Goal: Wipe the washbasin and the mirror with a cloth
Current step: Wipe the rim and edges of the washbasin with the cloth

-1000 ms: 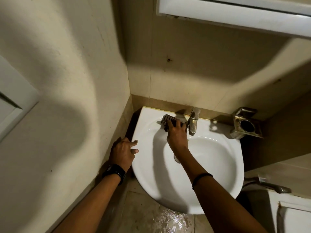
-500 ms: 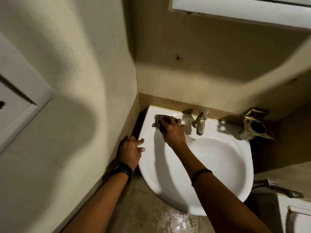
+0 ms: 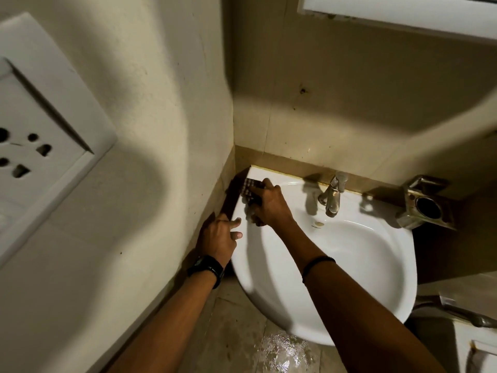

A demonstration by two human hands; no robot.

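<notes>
Wiping far-left corner of white ceramic washbasin | right hand curls fingers over dark checked cloth, pressing it down, likely for scrubbing force | left hand, fingers loosely spread, rests on near-left rim, probably bracing

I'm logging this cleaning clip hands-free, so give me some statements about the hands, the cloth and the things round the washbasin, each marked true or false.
1. The right hand holds the cloth on the back left corner of the washbasin. True.
2. The left hand grips the tap. False: it rests on the washbasin's left edge, and nothing touches the tap.
3. A watch sits on the left wrist. True.
4. The metal holder is left of the tap. False: it is to the tap's right.
</notes>
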